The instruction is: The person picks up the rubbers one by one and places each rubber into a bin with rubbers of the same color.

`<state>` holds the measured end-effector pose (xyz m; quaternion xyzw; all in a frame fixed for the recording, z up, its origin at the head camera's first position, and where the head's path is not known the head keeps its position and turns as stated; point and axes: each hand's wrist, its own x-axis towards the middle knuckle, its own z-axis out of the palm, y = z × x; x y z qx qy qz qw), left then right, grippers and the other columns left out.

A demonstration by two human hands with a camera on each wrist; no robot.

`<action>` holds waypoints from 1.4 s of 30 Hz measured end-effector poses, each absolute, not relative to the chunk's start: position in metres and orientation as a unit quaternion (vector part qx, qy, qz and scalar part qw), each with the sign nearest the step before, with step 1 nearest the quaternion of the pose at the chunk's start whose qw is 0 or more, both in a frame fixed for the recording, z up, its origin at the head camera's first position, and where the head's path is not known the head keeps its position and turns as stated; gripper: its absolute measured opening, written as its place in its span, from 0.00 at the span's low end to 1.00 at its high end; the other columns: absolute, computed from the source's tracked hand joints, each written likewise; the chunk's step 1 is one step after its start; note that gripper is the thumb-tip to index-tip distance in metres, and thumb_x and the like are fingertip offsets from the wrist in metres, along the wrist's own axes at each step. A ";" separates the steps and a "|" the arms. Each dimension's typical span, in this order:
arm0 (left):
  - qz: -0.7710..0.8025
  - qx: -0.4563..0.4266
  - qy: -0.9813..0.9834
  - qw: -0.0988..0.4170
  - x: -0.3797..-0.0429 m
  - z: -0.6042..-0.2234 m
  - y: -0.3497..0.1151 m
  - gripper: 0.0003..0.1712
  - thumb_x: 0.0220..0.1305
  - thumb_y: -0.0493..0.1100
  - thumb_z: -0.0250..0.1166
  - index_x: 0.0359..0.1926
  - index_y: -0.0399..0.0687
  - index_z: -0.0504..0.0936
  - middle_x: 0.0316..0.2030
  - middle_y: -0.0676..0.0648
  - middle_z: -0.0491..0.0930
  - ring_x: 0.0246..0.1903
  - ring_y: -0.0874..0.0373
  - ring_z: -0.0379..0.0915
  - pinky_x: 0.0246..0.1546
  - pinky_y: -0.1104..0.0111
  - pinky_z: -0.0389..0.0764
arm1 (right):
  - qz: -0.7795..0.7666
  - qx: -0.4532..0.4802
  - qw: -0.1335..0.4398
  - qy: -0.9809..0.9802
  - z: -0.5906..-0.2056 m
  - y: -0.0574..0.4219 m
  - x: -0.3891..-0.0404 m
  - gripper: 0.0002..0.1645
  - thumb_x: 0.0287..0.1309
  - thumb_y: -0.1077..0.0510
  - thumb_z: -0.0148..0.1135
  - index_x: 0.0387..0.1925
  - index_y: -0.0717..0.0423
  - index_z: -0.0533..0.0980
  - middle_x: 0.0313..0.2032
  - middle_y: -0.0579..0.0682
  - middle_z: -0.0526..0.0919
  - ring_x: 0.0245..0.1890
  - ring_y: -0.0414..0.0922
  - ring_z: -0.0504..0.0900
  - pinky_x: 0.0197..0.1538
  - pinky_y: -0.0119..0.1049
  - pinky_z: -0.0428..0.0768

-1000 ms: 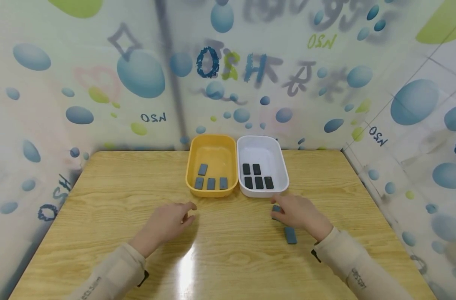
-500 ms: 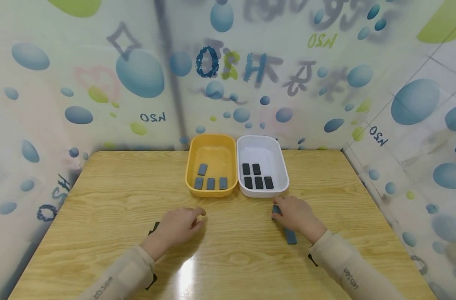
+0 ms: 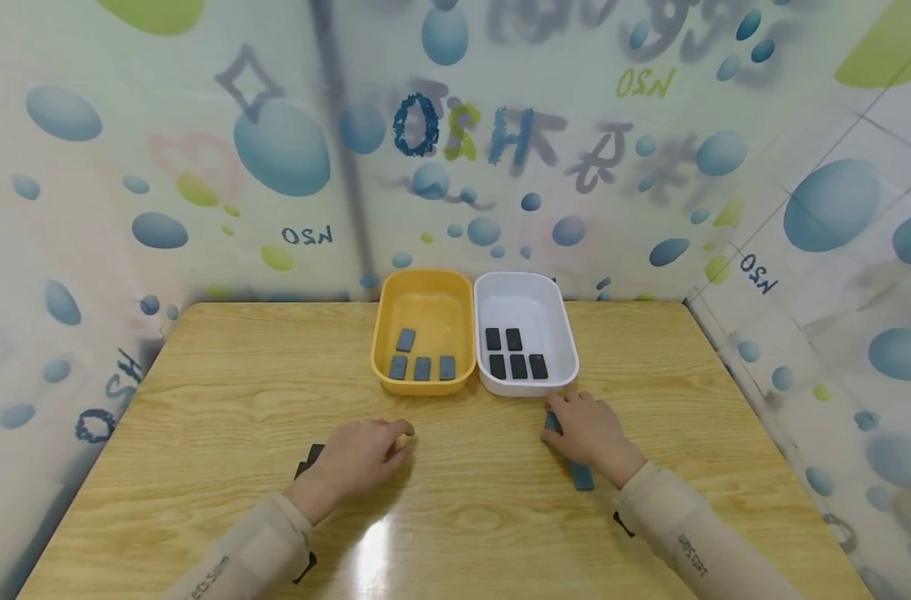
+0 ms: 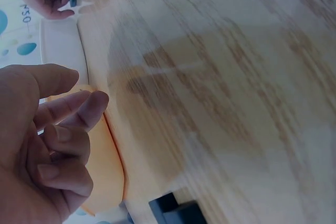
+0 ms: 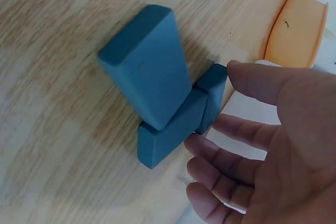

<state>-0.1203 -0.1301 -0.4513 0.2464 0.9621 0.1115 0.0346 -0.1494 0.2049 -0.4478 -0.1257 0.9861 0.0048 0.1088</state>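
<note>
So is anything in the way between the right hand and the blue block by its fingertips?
Nope, nothing visible: the right hand is right at that block, and the other blocks aren't in between.

Wood-grain table (image 3: pixel 485 517), pale bubble-patterned walls (image 3: pixel 455 200), white glare (image 3: pixel 372 558)

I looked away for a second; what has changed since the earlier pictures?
The left hand moved right and slightly nearer the person, revealing black blocks. The right hand shifted slightly left, covering more of the blue blocks. I see nothing lifted or released. The yellow tray and white tray stayed put, contents unchanged.
</note>
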 end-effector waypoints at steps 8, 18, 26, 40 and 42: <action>0.114 0.249 0.961 0.034 -0.121 -0.453 -0.131 0.12 0.65 0.50 0.63 0.47 0.54 0.82 0.22 0.61 0.75 0.20 0.68 0.66 0.22 0.70 0.68 | 0.006 -0.121 0.124 0.985 -0.447 0.204 -0.149 0.32 0.52 0.38 0.69 0.52 0.51 0.74 0.43 0.54 0.80 0.44 0.52 0.76 0.46 0.51 0.76; 0.112 0.246 0.962 0.037 -0.119 -0.454 -0.132 0.12 0.65 0.51 0.63 0.47 0.55 0.81 0.21 0.61 0.74 0.20 0.68 0.65 0.22 0.70 0.67 | -0.013 -0.128 0.119 0.984 -0.445 0.203 -0.148 0.26 0.52 0.42 0.71 0.49 0.48 0.75 0.43 0.53 0.81 0.44 0.53 0.77 0.47 0.52 0.75; 0.120 0.259 0.958 0.025 -0.119 -0.456 -0.132 0.10 0.65 0.50 0.63 0.45 0.55 0.82 0.20 0.61 0.73 0.18 0.68 0.63 0.20 0.71 0.65 | -0.017 -0.146 0.117 0.982 -0.445 0.201 -0.148 0.25 0.52 0.45 0.72 0.50 0.47 0.75 0.41 0.54 0.83 0.42 0.54 0.79 0.45 0.52 0.76; 0.124 0.264 0.956 0.028 -0.118 -0.457 -0.134 0.10 0.65 0.50 0.63 0.46 0.55 0.81 0.19 0.62 0.72 0.18 0.69 0.62 0.20 0.72 0.64 | -0.021 -0.161 0.119 0.979 -0.446 0.199 -0.148 0.23 0.52 0.53 0.69 0.51 0.47 0.74 0.44 0.54 0.83 0.44 0.55 0.78 0.47 0.54 0.74; 0.124 0.264 0.956 0.027 -0.118 -0.457 -0.134 0.10 0.65 0.50 0.63 0.45 0.55 0.81 0.19 0.62 0.71 0.18 0.68 0.62 0.20 0.72 0.64 | -0.023 -0.162 0.119 0.979 -0.446 0.198 -0.148 0.24 0.51 0.53 0.69 0.51 0.46 0.74 0.44 0.53 0.82 0.45 0.55 0.78 0.48 0.54 0.74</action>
